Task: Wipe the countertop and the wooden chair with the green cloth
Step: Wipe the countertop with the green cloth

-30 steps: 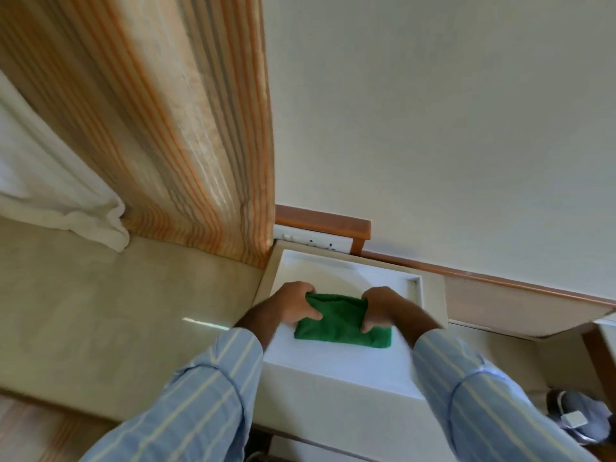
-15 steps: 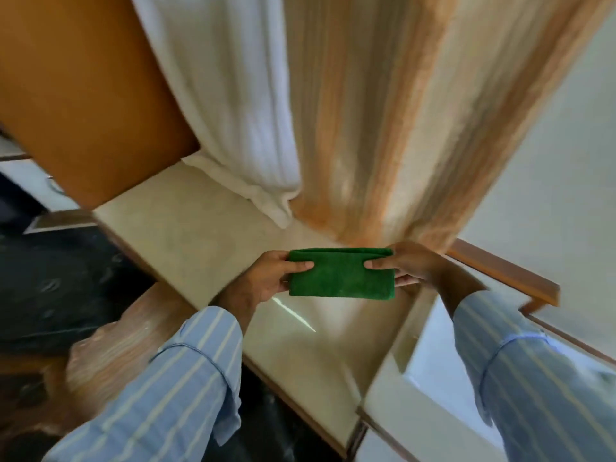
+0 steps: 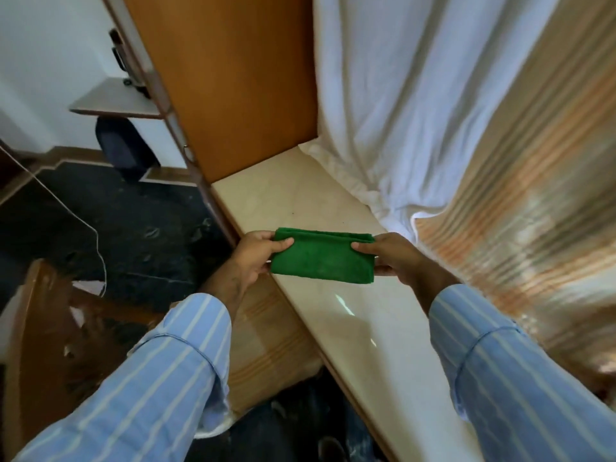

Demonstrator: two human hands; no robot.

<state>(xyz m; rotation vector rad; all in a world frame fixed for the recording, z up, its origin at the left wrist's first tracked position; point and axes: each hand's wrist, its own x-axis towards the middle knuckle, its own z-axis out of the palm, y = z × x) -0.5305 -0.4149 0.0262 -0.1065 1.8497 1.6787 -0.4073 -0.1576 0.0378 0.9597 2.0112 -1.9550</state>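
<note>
Both arms reach forward; the left hand (image 3: 255,253) and right hand (image 3: 396,258) pinch opposite ends of the folded green cloth (image 3: 321,255), holding it flat above the table's (image 3: 336,315) near-left edge.

The cloth (image 3: 321,255) is hanging between the left hand (image 3: 258,253) and the right hand (image 3: 396,258), above the near edge of the table (image 3: 333,201). Curtains (image 3: 433,111) are lying along the table's far and right side, a cabinet panel (image 3: 233,78) is standing at its left end, and the chair (image 3: 50,328) is sitting left on the floor (image 3: 133,221).
</note>
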